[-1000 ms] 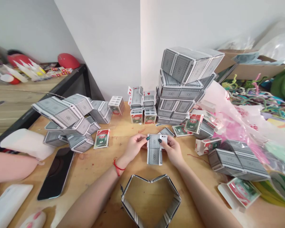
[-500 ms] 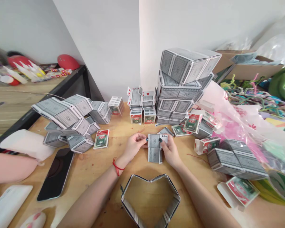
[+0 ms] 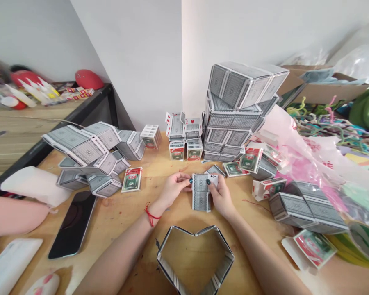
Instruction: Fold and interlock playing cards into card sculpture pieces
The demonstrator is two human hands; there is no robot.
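Note:
Over the middle of the table, both hands hold a small joined piece of grey-backed playing cards [image 3: 201, 196]. My left hand [image 3: 176, 188] pinches its left upper edge between thumb and fingers; a red string bracelet circles that wrist. My right hand [image 3: 220, 194] grips the right side, its thumb on the front, where an ace's corner [image 3: 213, 178] shows. Nearer to me, between my forearms, stands a heart-shaped ring of folded cards [image 3: 225, 242], open at the top. Just behind the held piece lie a few loose grey-backed cards [image 3: 214, 169].
A tall stack of card-built blocks [image 3: 227, 119] rises behind right, with another pile [image 3: 76, 143] at left. Card boxes [image 3: 131, 179] lie around. A phone [image 3: 72, 225] rests at left; more card blocks [image 3: 307, 209], green tape [image 3: 364, 246] and pink plastic [image 3: 313, 151] crowd the right.
Almost nothing differs. The whole view has shifted very slightly, while both hands keep the same grip on the card piece.

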